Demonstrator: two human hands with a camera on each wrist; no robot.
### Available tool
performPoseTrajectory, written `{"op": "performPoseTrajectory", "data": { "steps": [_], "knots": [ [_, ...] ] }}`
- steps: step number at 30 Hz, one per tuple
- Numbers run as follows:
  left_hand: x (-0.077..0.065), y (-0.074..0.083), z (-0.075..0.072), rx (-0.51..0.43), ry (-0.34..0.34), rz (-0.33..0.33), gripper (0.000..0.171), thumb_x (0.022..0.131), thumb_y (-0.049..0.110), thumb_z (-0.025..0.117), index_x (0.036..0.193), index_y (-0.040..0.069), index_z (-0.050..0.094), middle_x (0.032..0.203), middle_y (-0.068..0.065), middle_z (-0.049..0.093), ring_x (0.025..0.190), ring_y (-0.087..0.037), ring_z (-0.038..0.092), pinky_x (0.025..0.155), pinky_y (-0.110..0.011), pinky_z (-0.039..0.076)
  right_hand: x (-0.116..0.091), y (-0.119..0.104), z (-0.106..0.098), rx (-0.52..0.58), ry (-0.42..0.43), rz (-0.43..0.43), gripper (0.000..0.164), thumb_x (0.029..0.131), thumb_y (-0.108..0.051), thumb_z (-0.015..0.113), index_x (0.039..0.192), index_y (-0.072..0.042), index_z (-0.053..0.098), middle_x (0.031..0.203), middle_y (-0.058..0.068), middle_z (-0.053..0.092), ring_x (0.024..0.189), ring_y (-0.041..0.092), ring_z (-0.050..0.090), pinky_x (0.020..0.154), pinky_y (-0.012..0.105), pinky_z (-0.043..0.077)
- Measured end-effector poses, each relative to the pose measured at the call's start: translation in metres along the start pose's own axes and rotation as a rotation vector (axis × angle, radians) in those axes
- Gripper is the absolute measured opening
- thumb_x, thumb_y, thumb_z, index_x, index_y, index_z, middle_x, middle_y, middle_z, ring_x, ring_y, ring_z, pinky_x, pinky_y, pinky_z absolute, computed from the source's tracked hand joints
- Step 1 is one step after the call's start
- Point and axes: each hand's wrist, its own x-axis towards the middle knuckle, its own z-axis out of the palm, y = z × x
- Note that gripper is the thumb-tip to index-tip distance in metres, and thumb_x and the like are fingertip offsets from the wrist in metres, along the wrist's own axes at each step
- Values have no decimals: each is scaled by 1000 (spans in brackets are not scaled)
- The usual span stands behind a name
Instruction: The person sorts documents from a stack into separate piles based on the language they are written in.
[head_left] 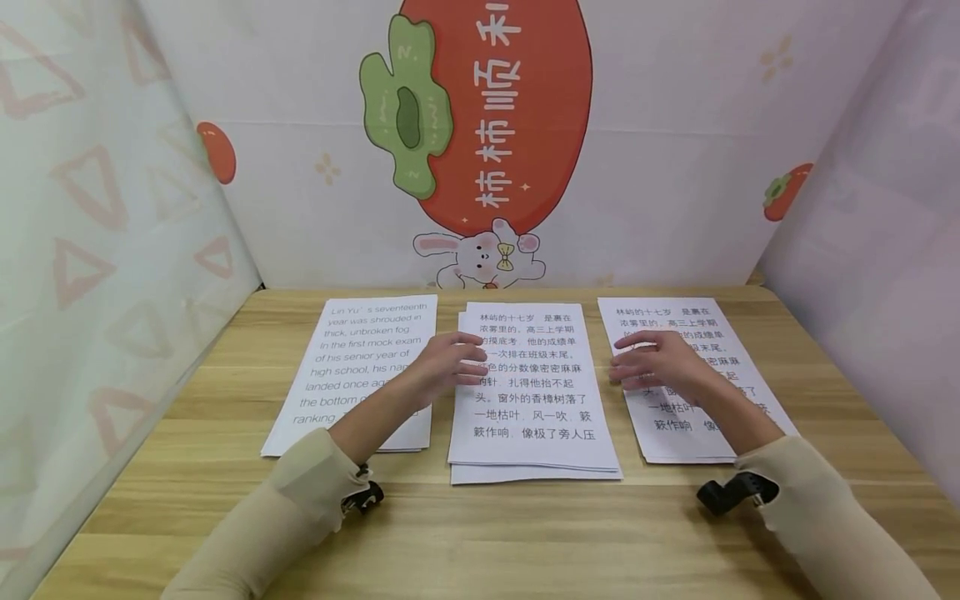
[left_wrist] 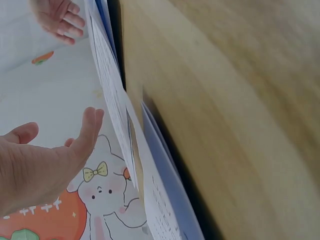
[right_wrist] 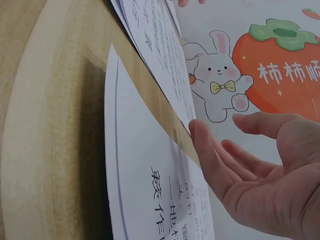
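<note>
Three sets of printed paper sheets lie on the wooden table. On the left is a stack with English text; the middle stack and the right stack carry Chinese text. My left hand hovers over the gap between the left and middle stacks, fingers loosely bent and holding nothing. Above the right stack is my right hand, its fingers relaxed and nothing in them. In the right wrist view, that hand stands apart from the paper, thumb spread away from the fingers.
The wooden table runs up to a white backdrop with a large persimmon and a rabbit printed on it. Fabric walls flank both sides. A black wrist device sits at each sleeve cuff.
</note>
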Motion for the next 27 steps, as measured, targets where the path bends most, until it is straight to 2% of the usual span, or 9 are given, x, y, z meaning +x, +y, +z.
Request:
{"op": "performPoseTrajectory", "data": {
  "steps": [5, 13, 27],
  "knots": [
    [-3, -2, -13, -11, 9, -27, 45, 106, 11, 49, 147, -8, 45, 138, -29, 56, 121, -41, 65, 102, -42, 57, 1, 1, 5, 87, -60, 29, 54, 105, -8, 57, 149, 14, 34, 131, 30, 64, 106, 28, 75, 92, 43, 62],
    [-7, -9, -31, 12, 53, -62, 45, 107, 12, 46, 147, -7, 45, 138, -29, 55, 119, -40, 66, 100, -42, 58, 0, -1, 10, 120, -62, 72, 55, 105, -9, 58, 150, 13, 34, 125, 24, 70, 106, 28, 75, 92, 43, 62],
    [-10, -12, -43, -8, 38, -101, 46, 108, 12, 47, 149, -8, 42, 141, -31, 54, 120, -42, 66, 98, -43, 60, -1, -6, 13, 134, -82, 95, 54, 105, -7, 55, 150, 13, 34, 121, 20, 72, 105, 29, 75, 92, 43, 62]
  ]
}}
